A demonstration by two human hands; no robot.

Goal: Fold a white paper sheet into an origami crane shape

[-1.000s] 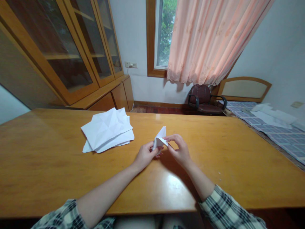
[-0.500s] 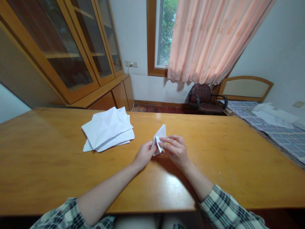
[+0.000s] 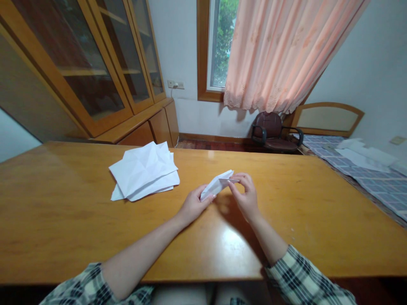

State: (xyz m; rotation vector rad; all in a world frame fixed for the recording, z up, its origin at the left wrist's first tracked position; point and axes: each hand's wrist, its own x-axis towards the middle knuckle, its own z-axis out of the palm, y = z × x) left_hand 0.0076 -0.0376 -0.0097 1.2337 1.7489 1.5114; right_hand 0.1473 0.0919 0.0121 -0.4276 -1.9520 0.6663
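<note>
A small folded white paper [image 3: 217, 185] is held between both hands above the table. My left hand [image 3: 193, 205] is closed on its lower left end, thumb on the near side. My right hand [image 3: 246, 195] pinches a thin pointed flap at the paper's right side between thumb and fingers. The paper slants up to the right, and its folds stand partly apart. To the left of the hands lies a stack of creased white sheets [image 3: 144, 169], which neither hand touches.
The wooden table [image 3: 79, 237] spans the view. Behind it stand a glass-door cabinet [image 3: 108, 63], a brown armchair [image 3: 270, 131] and a pink curtain [image 3: 280, 51]. A bed [image 3: 359, 165] with papers on it is at the right.
The folded paper has turned from upright to slanting right, showing a longer side. My right hand has shifted right and now pinches a flap drawn out to the side.
</note>
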